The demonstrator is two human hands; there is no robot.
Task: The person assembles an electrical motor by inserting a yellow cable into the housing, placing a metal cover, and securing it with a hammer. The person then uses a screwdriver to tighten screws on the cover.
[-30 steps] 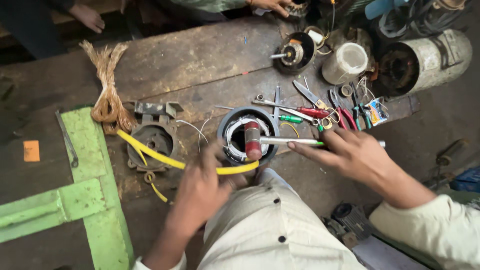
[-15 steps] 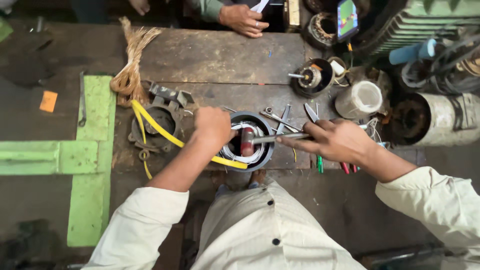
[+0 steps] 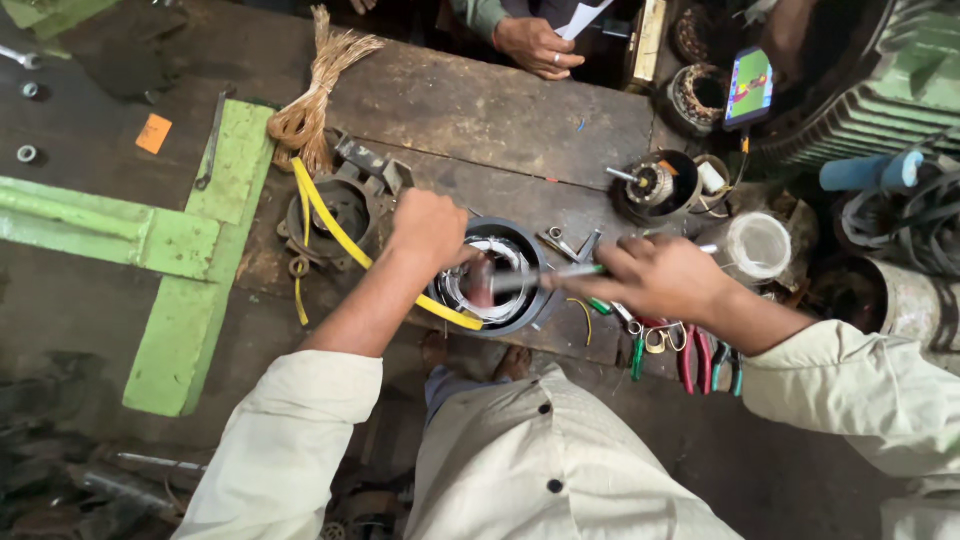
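Note:
A round dark motor stator (image 3: 497,280) with pale windings inside sits on the wooden workbench (image 3: 480,110). My left hand (image 3: 428,228) rests closed on its left rim, over a yellow strap (image 3: 340,238) that runs from a second housing to the stator's front. My right hand (image 3: 655,275) grips a long thin metal rod (image 3: 545,277) whose tip reaches into the stator's bore, beside a reddish piece. What my left fingers hold is hidden.
Pliers and cutters (image 3: 690,350) lie at the bench's right front edge. A bundle of copper wire (image 3: 310,95), another stator housing (image 3: 335,210), a small rotor cup (image 3: 655,185) and a white cylinder (image 3: 755,245) stand around. Another person's hand (image 3: 535,47) rests at the far edge. Green metal frame (image 3: 180,290) at left.
The view has swung; the bench sits lower and more to the right. My left hand stays on the stator rim, my right hand keeps the rod in the bore.

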